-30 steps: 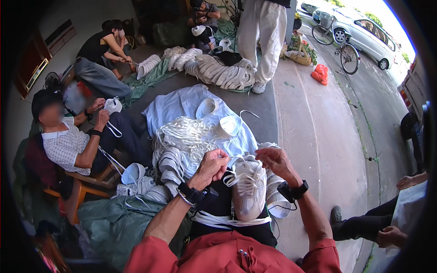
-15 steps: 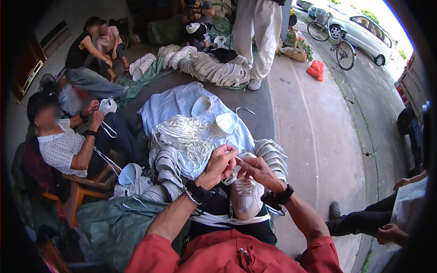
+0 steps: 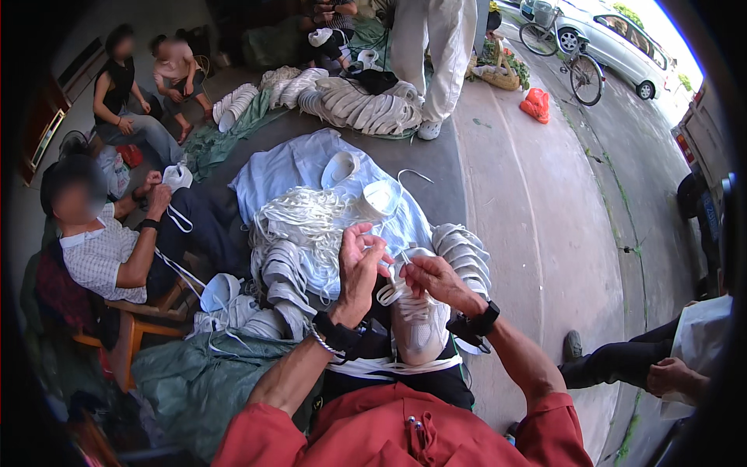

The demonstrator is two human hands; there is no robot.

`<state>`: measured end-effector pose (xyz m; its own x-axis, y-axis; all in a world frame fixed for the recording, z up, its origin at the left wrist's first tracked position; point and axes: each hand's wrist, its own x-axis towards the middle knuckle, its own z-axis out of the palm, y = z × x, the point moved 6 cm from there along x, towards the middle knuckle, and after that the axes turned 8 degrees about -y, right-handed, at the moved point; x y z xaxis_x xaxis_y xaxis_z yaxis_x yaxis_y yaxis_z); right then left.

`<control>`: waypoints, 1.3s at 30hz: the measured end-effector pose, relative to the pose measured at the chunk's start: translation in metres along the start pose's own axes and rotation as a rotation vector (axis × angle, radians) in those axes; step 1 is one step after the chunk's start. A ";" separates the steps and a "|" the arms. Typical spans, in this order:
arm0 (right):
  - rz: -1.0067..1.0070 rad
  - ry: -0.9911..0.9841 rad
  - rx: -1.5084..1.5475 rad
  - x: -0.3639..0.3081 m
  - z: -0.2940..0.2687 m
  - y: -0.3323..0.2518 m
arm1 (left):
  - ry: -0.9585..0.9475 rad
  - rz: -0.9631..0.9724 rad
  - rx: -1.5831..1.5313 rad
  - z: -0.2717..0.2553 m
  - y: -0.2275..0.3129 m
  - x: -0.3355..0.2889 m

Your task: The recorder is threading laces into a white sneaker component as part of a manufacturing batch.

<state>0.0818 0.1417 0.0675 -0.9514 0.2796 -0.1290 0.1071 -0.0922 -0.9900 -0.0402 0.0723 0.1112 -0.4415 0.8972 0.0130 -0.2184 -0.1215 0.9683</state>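
Note:
A white lace-up sneaker (image 3: 419, 336) rests between my thighs, its toe toward me and its laces loose at the top. Over its far end, my right hand (image 3: 436, 279) is closed in a pinch on a white shoelace (image 3: 405, 255), whose tip sticks up past the fingers. Just to the left, my left hand (image 3: 359, 263) is raised with its fingers bent but apart, and I see nothing gripped in it. More white laces (image 3: 393, 375) lie across my lap, below the sneaker's toe.
Ahead, a pale blue cloth (image 3: 272, 167) bears a heap of white laces (image 3: 299, 222) and white shoe uppers (image 3: 381, 198). Stacked uppers (image 3: 462, 261) flank it. A seated person (image 3: 109, 257) works at the left; another person stands beyond. A green sack (image 3: 187, 389) lies at lower left.
My hands have moved apart: the left has shifted left and its fingers have loosened, while the right has drawn slightly back, keeping its pinch on the shoelace.

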 end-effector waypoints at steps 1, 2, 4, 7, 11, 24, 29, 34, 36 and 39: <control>0.097 0.054 0.068 0.000 -0.007 0.008 | 0.024 0.069 0.080 -0.003 -0.002 -0.006; 0.094 0.077 0.104 0.002 -0.012 0.008 | -0.141 0.062 0.209 0.007 -0.012 -0.019; 0.060 0.034 0.166 0.006 -0.013 0.003 | -0.511 0.031 0.507 0.029 -0.038 -0.054; 0.070 0.021 0.141 0.015 -0.010 -0.016 | -0.850 0.273 0.783 0.063 -0.071 -0.094; -0.116 0.149 -0.031 0.022 -0.027 -0.064 | -0.921 0.244 0.855 0.061 -0.095 -0.109; -0.100 0.258 -0.859 -0.031 -0.028 -0.026 | -0.135 0.366 1.006 0.001 -0.037 -0.039; -0.132 0.189 -1.114 -0.027 0.002 -0.003 | -0.183 0.302 1.160 0.006 -0.051 -0.023; -0.160 0.220 -1.003 -0.021 -0.006 0.000 | -0.218 0.291 1.075 0.002 -0.057 -0.019; -0.163 0.226 -0.956 -0.021 -0.011 -0.002 | -0.237 0.297 1.075 -0.001 -0.060 -0.017; -0.172 0.162 -0.951 -0.022 -0.020 -0.006 | -0.343 0.315 1.004 -0.012 -0.063 -0.014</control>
<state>0.1082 0.1551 0.0757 -0.9322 0.3517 0.0856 0.2264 0.7510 -0.6202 -0.0310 0.0623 0.0467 -0.0551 0.9757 0.2123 0.7349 -0.1043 0.6701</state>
